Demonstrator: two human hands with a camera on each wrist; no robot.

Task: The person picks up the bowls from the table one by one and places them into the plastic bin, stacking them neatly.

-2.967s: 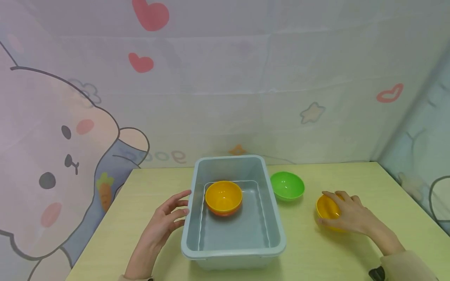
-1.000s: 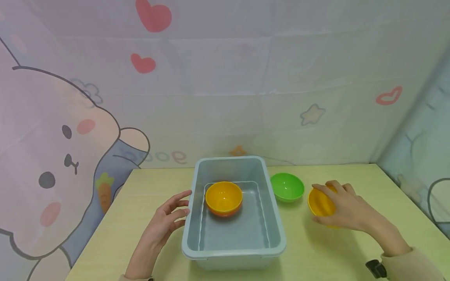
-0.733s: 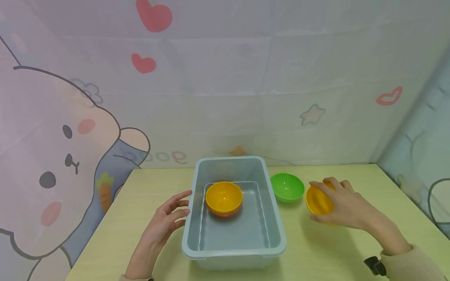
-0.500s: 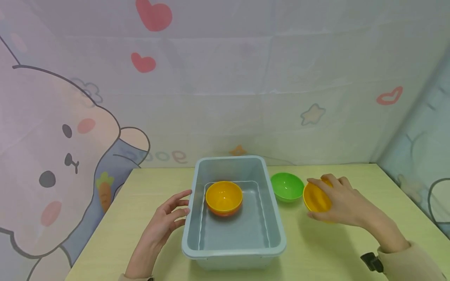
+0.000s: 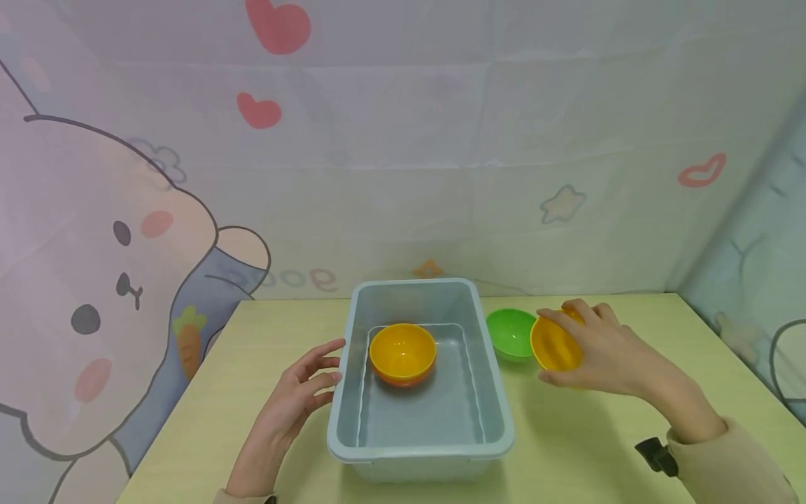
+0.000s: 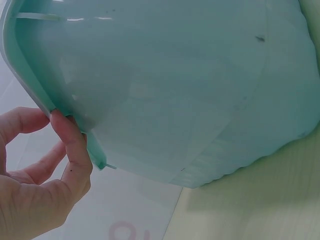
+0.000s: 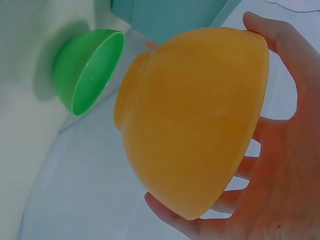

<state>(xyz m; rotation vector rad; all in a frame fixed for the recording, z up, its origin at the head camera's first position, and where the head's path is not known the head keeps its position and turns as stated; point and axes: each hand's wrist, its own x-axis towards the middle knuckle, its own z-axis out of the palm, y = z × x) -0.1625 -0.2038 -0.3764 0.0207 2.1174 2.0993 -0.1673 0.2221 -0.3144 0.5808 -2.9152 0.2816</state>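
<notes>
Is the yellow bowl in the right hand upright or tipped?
Tipped: the yellow bowl is held by the right hand with its opening facing sideways toward the bin.

Our right hand [image 7: 280, 165] grips the yellow bowl [image 7: 192, 117] by its rim, tilted sideways; a green bowl [image 7: 90, 70] sits beyond, beside the tub [image 7: 165, 15].

From my head view, the lifted yellow bowl [image 5: 555, 344] covers the green bowl [image 5: 511, 334] at its 3 o'clock rim. My right hand [image 5: 607, 352] hides the yellow bowl's far side. Left wrist view: tub [image 6: 190, 85] cut off at 12 and 3 o'clock; its contents unseen.
</notes>
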